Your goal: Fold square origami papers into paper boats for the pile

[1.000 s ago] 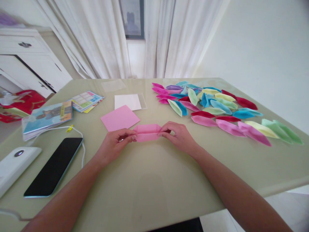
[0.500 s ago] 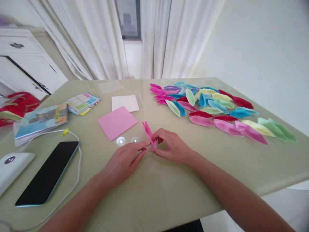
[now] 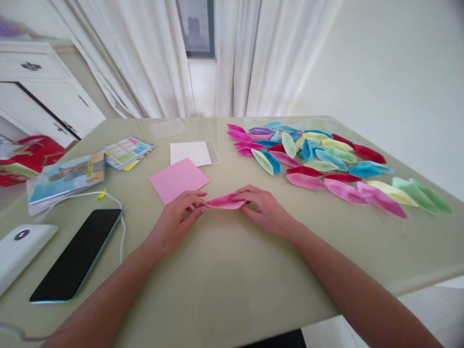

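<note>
A folded pink paper piece point(image 3: 224, 201) is stretched sideways between my two hands, just above the table point(image 3: 232, 270). My left hand point(image 3: 177, 217) pinches its left end between thumb and fingers. At the right end, the thumb and fingers of my right hand point(image 3: 266, 210) are closed on it. A flat square stack of pink paper point(image 3: 177, 179) lies just beyond my left hand, partly over a white square sheet point(image 3: 190, 153). Many folded boat-shaped papers in pink, red, blue, green, yellow and purple point(image 3: 306, 181) are spread at the back right.
On the left lie a black-screened phone point(image 3: 78, 256), a white device point(image 3: 25, 251) with a cable point(image 3: 123, 232), a blue booklet point(image 3: 67, 179) and colourful cards point(image 3: 126, 151). A clear sheet point(image 3: 167, 128) lies near the back edge. Curtains point(image 3: 145, 58) hang behind the table.
The pink piece has turned from upright to sideways. My left hand has moved up and now grips its left end. Two small round shiny spots beside the pink stack are now hidden from view.
</note>
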`<state>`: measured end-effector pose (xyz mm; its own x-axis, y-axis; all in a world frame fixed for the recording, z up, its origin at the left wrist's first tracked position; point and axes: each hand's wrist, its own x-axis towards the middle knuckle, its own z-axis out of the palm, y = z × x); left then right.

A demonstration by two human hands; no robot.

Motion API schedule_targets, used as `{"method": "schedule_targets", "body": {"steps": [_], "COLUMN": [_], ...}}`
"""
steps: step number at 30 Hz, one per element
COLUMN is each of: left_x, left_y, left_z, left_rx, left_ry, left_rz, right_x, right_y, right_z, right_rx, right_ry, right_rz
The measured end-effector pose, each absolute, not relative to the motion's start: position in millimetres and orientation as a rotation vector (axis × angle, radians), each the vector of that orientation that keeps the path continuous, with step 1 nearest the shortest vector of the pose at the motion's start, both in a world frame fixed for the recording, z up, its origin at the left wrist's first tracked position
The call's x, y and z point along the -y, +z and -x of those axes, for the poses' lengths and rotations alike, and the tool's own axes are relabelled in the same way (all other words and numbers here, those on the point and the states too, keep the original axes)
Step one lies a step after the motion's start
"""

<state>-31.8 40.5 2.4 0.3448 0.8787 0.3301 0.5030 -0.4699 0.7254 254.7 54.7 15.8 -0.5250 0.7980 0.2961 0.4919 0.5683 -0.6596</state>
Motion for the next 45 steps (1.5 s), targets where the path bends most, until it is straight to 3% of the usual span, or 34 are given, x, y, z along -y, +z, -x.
{"method": "schedule_targets", "body": {"steps": [13, 24, 45], "left_x": [-36.3, -30.5, -28.6], "left_y": [6.2, 7.1, 2.7], "left_z": [27.2, 17.9, 13.1], "left_rx": [-1.260, -1.303, -1.321], "left_ry": [0.881, 0.946, 0.988], "left_rz": [-2.227, -2.275, -2.282], "right_x": [-55.0, -45.8, -42.9], "right_y": [18.2, 11.2, 11.2], "right_z": [-252.5, -239.8, -236.2], "right_rx": [2.174, 2.112, 2.200], "right_ry": [0.740, 0.505, 0.357], "right_rz": [1.089, 1.250, 1.367]}}
